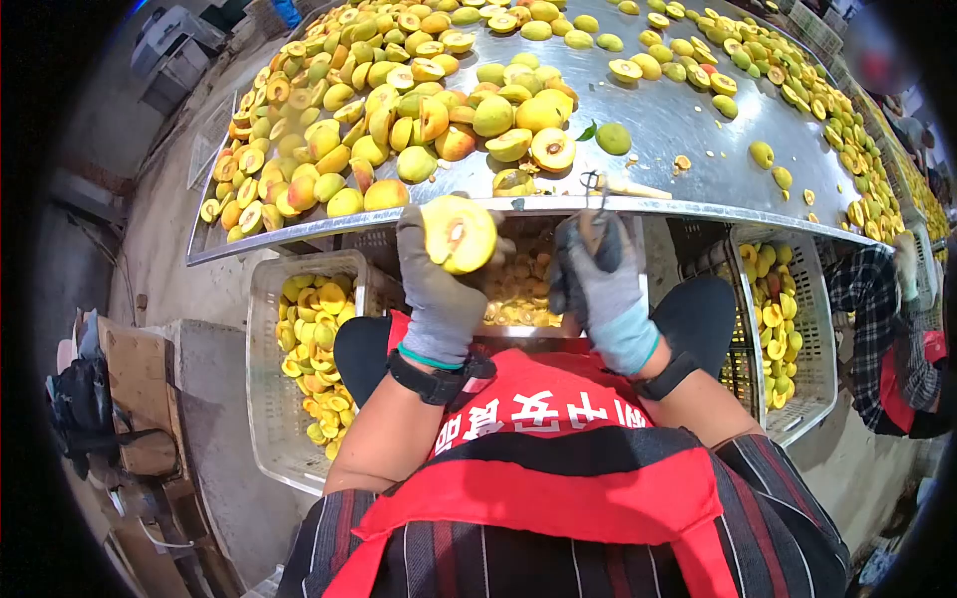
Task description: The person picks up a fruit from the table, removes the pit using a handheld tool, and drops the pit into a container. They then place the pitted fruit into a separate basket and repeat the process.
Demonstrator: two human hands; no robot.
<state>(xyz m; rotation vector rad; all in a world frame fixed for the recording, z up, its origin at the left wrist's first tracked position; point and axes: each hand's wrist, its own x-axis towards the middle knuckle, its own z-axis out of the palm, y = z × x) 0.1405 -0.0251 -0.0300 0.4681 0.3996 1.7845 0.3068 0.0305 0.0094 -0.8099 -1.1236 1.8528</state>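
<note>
My left hand [441, 294], in a grey glove, grips a yellow peach half [469, 235] with its cut face and pit toward me. My right hand [608, 294], in a grey and light-blue glove, is closed around a small pitting tool [596, 187] with a looped metal end pointing up. The tool is apart from the fruit. Both hands are just in front of the metal table's edge [688, 206]. Beyond them lies a heap of halved and whole peaches [419, 110]. Below, between the hands, a container [513, 331] holds pits and scraps.
Left of my legs, a white plastic crate [257, 379] holds peach halves. Another white crate [819, 349] with halves stands at the right. Farther right is a person in a plaid sleeve [865, 289]. Cardboard boxes [140, 379] are at the far left.
</note>
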